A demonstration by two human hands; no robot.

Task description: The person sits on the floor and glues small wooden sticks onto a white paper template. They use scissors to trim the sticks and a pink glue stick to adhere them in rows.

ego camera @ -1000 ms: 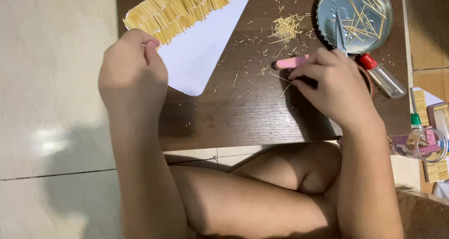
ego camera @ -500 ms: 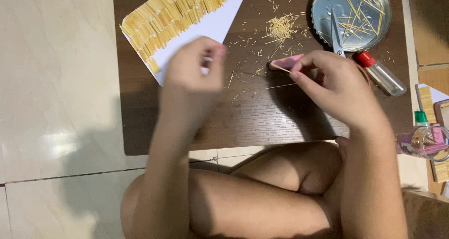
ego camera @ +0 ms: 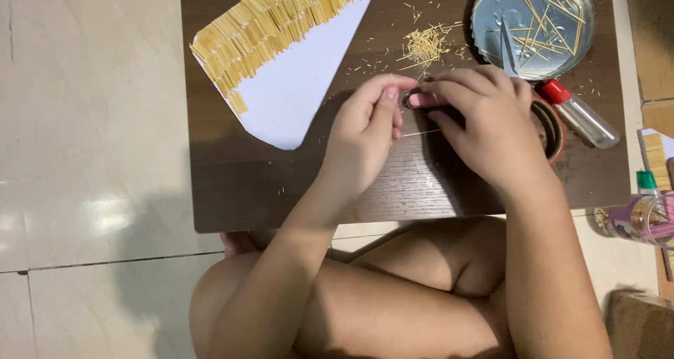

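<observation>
Keep the thin straw (ego camera: 420,131) flat on the dark wooden table (ego camera: 232,190), just under the pink-handled cutter (ego camera: 423,100). Pinch it with left hand (ego camera: 366,136); squeeze cutter firmly in right hand (ego camera: 491,124). Snip slowly, away from fingertips, near the straw bits (ego camera: 423,47).

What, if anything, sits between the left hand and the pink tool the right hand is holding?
Nothing visible does. The left hand and right hand meet over the pink tool, fingertips of both at it. A thin straw stick lies on the wooden table just beneath, not in the way.
</observation>
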